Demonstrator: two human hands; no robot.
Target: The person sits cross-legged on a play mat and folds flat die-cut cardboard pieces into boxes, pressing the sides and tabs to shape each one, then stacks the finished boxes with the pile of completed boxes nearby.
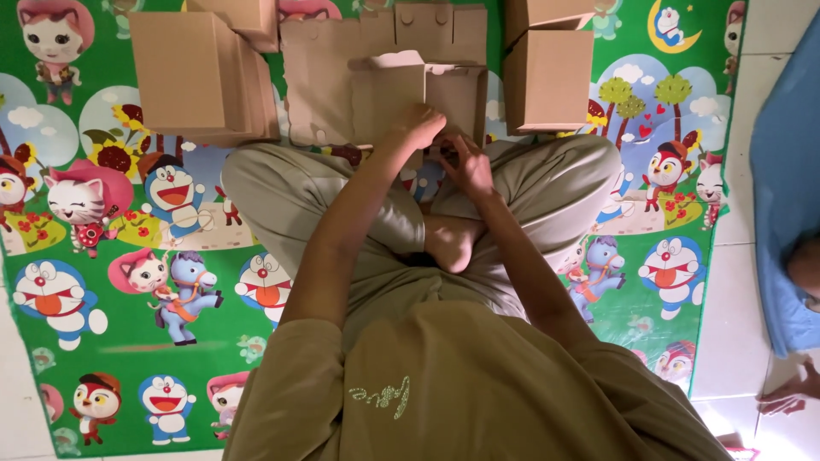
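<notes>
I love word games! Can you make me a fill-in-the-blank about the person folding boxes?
1. The person sits with legs ____ on the cartoon play mat.
2. Both hands, left hand and right hand, work on a half-folded ____ box.
3. The mat's background colour is ____.
4. The finished box stands to the person's ____.

Missing words: crossed; cardboard; green; right

Plain brown cardboard throughout. Stack of flat box blanks (201, 77) at upper left on the cartoon floor mat (111, 341). Half-folded box (414, 90) in the middle, flaps raised, touched by both the left hand (418, 126) and the right hand (465, 166). Closed cube-shaped box (547, 81) just right of it, another box (542, 13) behind that one. No labels, signs or screens seen.
</notes>
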